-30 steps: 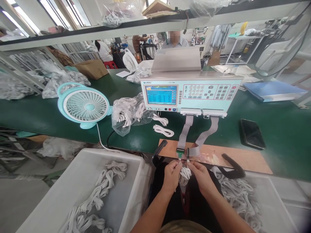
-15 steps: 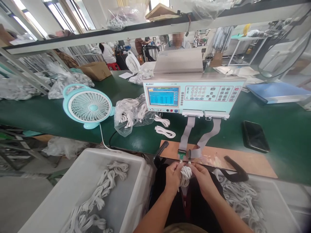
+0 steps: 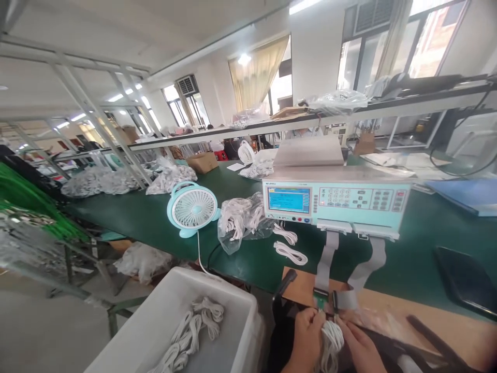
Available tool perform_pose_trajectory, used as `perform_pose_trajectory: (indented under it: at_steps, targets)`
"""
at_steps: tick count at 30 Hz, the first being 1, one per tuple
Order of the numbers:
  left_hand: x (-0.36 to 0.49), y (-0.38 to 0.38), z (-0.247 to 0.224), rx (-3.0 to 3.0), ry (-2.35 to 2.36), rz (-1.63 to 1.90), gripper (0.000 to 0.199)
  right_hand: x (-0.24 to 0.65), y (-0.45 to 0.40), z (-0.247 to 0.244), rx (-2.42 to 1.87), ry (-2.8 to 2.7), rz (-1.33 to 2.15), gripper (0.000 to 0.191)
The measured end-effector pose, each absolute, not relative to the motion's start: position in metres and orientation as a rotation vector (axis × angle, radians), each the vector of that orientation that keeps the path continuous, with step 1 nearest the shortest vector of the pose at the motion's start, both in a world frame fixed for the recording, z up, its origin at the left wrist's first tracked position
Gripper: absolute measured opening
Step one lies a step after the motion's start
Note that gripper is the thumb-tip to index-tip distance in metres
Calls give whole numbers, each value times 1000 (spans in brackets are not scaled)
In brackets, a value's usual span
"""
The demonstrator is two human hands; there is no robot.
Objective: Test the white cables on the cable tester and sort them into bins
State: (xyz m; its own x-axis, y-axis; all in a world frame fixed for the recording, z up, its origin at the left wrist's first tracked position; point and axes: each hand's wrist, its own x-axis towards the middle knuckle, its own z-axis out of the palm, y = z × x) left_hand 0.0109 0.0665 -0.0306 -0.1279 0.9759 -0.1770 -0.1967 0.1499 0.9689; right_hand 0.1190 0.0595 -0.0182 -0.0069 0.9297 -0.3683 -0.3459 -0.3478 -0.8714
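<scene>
A coiled white cable (image 3: 332,338) hangs between my hands at the bench's front edge. My left hand (image 3: 306,334) is closed, pinching one end of it at a small green circuit board (image 3: 320,299) with a black connector. With its fingers closed too, my right hand (image 3: 357,342) grips the other end by a second black connector (image 3: 336,301). Whether the plugs are fully seated is hidden by my fingers. Two grey ribbon cables (image 3: 326,261) run from these connectors up to a light-blue tester (image 3: 361,210) with a lit screen.
Two coiled white cables (image 3: 290,253) and a plastic bag of cables (image 3: 235,220) lie left of the tester. A blue fan (image 3: 195,210) stands farther left. A white bin (image 3: 236,295) of cables sits below. At right lies a black phone (image 3: 464,277).
The view has tilted up and turned left, so the bench things sit lower and farther right. Both hands stay on the cable at the connectors. The tester's screen contents look different.
</scene>
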Motion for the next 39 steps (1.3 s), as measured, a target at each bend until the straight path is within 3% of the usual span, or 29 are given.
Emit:
perform_pose_trajectory:
  at_steps: [9, 21, 39]
  targets:
    - [12, 64, -26, 928, 1305, 1275, 49, 124, 63, -22, -1294, -745, 1569, 33]
    - [12, 51, -13, 946, 1211, 1105, 31, 116, 50, -4, -1242, -800, 1465, 45]
    - [-3, 56, 4, 973, 1163, 926, 32, 110, 39, 13, -1451, -948, 1440, 35]
